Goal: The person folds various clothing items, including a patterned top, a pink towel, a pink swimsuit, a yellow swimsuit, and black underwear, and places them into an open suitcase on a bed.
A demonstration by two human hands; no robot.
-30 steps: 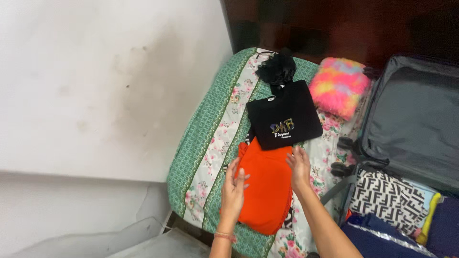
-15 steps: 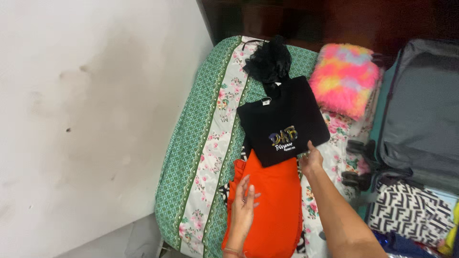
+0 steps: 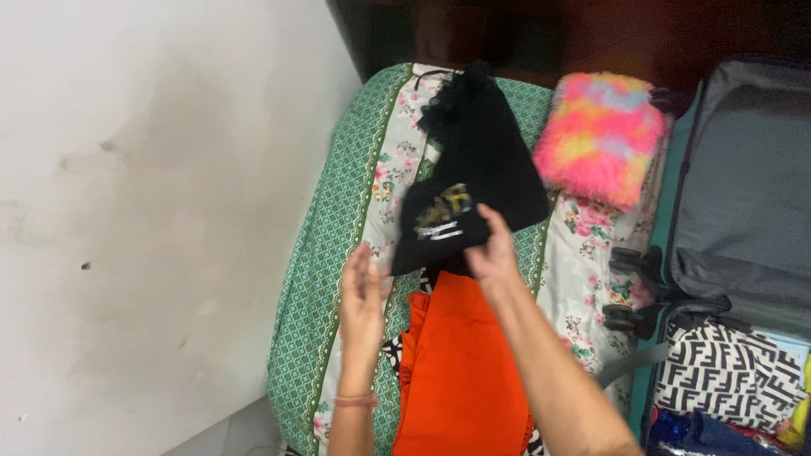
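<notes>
One black shirt (image 3: 481, 181) gripped by right hand (image 3: 490, 253), left hand (image 3: 363, 291) spread empty just beside it

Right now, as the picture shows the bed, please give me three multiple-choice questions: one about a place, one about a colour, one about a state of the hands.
1. Where does the fluffy pink and yellow cushion lie?
A. between the black shirt and the open suitcase
B. on the floor by the wall
C. inside the suitcase

2. What colour is the folded garment under the person's forearms?
A. blue
B. orange
C. white

3. What is the right hand doing?
A. resting flat on the bedsheet
B. gripping the black shirt
C. holding the cushion

Answers:
1 A, the cushion sits on the bed right of the shirt, beside the grey suitcase.
2 B, the cloth is bright orange.
3 B, its fingers pinch the shirt's lower edge, while the left hand is open and empty.
</notes>
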